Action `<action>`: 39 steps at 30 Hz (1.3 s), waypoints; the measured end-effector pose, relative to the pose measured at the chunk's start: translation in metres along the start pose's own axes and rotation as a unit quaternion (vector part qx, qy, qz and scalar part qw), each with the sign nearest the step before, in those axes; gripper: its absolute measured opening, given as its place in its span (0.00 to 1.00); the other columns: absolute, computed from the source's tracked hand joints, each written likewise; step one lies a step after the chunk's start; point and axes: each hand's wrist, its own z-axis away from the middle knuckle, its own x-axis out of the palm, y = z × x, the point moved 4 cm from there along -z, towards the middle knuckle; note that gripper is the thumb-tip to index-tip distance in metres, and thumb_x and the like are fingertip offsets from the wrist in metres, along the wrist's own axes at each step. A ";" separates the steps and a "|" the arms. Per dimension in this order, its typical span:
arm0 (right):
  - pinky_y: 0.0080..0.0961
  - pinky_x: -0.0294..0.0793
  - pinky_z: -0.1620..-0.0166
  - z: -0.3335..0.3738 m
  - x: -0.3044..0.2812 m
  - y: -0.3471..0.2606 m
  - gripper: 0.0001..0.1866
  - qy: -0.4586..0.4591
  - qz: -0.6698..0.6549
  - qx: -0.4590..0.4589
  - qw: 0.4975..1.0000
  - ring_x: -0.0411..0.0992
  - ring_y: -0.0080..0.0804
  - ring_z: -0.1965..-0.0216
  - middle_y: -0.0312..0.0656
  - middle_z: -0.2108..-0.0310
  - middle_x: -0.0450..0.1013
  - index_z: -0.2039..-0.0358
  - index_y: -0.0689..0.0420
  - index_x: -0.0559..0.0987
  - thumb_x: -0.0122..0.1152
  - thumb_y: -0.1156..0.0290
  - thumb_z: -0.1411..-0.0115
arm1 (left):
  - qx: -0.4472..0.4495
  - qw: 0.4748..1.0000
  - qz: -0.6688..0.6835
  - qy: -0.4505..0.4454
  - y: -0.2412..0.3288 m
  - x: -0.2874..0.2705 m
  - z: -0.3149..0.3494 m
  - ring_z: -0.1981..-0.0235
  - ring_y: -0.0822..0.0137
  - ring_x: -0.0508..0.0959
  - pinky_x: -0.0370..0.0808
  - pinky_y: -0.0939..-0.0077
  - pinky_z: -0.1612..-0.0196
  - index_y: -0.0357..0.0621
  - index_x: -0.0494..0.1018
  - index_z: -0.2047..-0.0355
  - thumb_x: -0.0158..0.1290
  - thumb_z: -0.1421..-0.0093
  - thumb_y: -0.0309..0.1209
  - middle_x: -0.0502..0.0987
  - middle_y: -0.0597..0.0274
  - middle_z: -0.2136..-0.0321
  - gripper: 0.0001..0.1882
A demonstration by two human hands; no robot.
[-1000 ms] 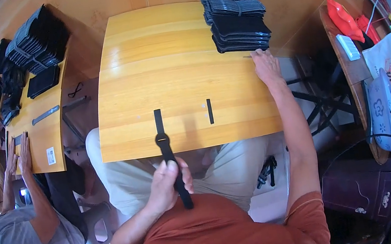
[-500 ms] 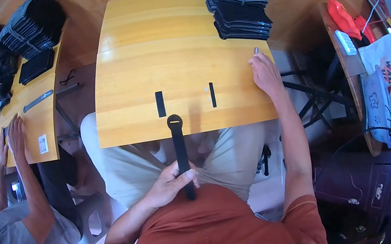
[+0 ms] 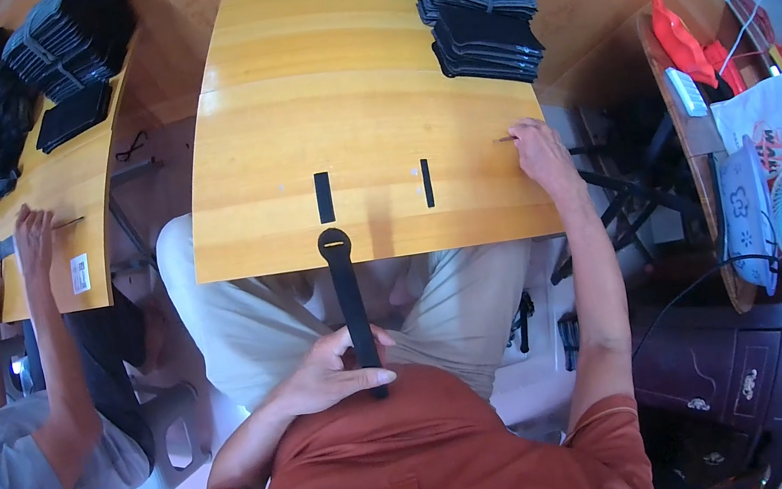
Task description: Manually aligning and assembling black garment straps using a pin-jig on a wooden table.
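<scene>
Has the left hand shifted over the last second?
Yes. Judged against the near edge of the wooden table, the left hand has drawn back, away from that edge.

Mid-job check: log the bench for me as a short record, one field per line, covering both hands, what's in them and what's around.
Left hand: left hand gripping a black strap
Strap: round, slotted end toward the table
Right hand: right hand at the table's right side, holding a thin item, kind unclear
Table marks: wider black strip on left, narrower black strip on right
Far right: stacked black goods
</scene>
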 end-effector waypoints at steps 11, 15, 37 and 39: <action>0.30 0.71 0.67 0.055 -0.022 -0.103 0.01 0.024 -0.403 0.131 0.906 0.70 0.32 0.72 0.41 0.71 0.73 0.67 0.59 0.75 0.58 0.77 0.40 | 0.077 0.980 0.114 0.144 0.012 -0.027 -0.002 0.57 0.73 0.78 0.76 0.76 0.53 0.39 0.74 0.55 0.65 0.42 0.22 0.79 0.62 0.60 0.16; 0.25 0.74 0.67 0.084 -0.042 -0.227 0.12 -0.079 -0.476 -0.003 0.876 0.75 0.27 0.71 0.42 0.65 0.78 0.57 0.60 0.79 0.67 0.73 0.41 | 0.092 0.971 0.139 0.169 0.024 -0.031 -0.017 0.55 0.72 0.78 0.76 0.76 0.51 0.39 0.72 0.56 0.62 0.40 0.21 0.79 0.60 0.59 0.14; 0.35 0.77 0.55 0.078 -0.035 -0.266 0.18 -0.095 -0.491 -0.029 0.866 0.79 0.47 0.59 0.54 0.57 0.78 0.44 0.65 0.76 0.58 0.73 0.33 | 0.119 0.948 0.197 0.222 0.016 -0.053 -0.033 0.54 0.68 0.81 0.79 0.72 0.49 0.37 0.74 0.52 0.60 0.37 0.22 0.82 0.56 0.56 0.13; 0.36 0.77 0.55 0.078 -0.032 -0.263 0.18 -0.100 -0.489 -0.024 0.866 0.79 0.47 0.59 0.53 0.58 0.78 0.44 0.65 0.76 0.57 0.74 0.33 | 0.121 0.949 0.188 0.221 0.016 -0.052 -0.035 0.53 0.68 0.81 0.79 0.73 0.48 0.37 0.74 0.51 0.60 0.38 0.19 0.82 0.55 0.56 0.15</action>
